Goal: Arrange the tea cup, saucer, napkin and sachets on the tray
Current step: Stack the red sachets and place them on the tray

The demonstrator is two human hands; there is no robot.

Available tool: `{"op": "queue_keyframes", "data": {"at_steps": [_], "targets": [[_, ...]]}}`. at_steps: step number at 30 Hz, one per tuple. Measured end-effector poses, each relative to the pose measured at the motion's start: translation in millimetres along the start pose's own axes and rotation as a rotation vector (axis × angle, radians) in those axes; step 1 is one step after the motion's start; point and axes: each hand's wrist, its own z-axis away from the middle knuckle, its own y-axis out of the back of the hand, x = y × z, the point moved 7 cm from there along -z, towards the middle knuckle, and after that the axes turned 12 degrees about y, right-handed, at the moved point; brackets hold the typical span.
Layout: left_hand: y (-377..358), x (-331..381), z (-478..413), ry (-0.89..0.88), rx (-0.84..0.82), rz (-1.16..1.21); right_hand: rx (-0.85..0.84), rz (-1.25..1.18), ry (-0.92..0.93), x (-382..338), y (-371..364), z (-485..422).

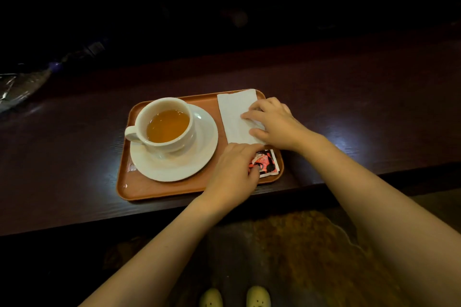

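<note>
Orange plastic forms the rounded, shallow-rimmed tray (159,189), which sits near the front edge of a dark wooden counter (361,107) with open room to either side. On its left half a white glazed cup (163,123), holding amber tea, stands on a round white saucer (199,157). On the right half the right hand (277,123) lies with fingers spread flat on the folded white paper napkin (234,114), while the left hand (234,169) pinches a red and black sachet (268,163) at the tray's near right corner, just below the napkin.
</note>
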Motion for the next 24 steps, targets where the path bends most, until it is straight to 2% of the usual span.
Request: {"op": "queue_keyframes", "data": {"at_steps": [10,15,19,21,24], "targets": [[10,-11,14,0.091,0.066,0.056,0.008,-0.012,-0.041,-9,8,10],[16,-22,26,0.215,0.131,0.194,0.277,-0.217,-0.090,-20,29,43],[9,-32,29,0.356,0.066,0.373,0.192,-0.180,-0.088,-31,17,68],[8,-33,27,0.394,0.063,0.410,0.138,-0.157,-0.100,-34,11,71],[6,-33,25,0.405,0.063,0.418,0.149,-0.171,-0.118,-37,10,71]]}}
